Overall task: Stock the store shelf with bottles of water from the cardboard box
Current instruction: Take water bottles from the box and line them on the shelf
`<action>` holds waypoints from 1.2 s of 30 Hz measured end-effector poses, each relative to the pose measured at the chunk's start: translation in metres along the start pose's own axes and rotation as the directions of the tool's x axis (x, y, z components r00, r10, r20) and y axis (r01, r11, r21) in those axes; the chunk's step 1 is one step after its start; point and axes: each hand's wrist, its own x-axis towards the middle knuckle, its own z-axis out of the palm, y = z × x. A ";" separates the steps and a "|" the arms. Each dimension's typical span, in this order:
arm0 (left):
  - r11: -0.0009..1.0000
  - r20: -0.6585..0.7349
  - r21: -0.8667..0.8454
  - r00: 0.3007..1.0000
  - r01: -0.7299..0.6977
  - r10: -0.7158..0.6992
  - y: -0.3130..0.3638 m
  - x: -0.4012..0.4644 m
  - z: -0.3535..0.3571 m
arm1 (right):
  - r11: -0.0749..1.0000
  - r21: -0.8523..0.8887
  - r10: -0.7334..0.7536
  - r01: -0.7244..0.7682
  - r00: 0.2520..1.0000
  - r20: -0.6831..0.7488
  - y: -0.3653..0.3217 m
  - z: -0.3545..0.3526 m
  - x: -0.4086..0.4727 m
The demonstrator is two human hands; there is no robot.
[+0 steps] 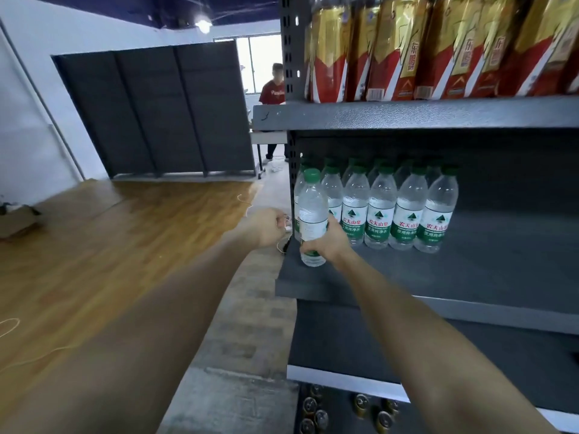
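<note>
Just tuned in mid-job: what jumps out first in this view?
The right hand grips a green-capped bottle at the left front of the middle shelf, just ahead of a row of bottles standing there. Above, red and gold packs fill the upper shelf. The left hand hangs curled beside the shelf's left end.

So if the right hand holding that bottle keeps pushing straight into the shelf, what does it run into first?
Probably the front row of water bottles. The right hand grips a bottle near the shelf front edge, and the row's leftmost bottles stand right behind it; depth is unclear.
</note>
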 end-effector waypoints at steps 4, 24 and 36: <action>1.000 0.023 0.002 0.999 0.027 -0.027 0.005 0.015 0.008 | 0.999 0.035 -0.003 0.003 1.000 0.008 0.023 0.014 0.016; 0.977 0.173 -0.132 0.974 0.168 -0.144 -0.008 0.045 0.008 | 0.966 -0.195 -0.105 0.168 0.949 0.296 0.027 0.009 0.053; 0.855 0.050 -0.486 0.983 0.180 -0.179 0.010 0.063 0.010 | 0.958 -0.226 -0.064 0.176 0.901 0.429 0.026 0.001 0.056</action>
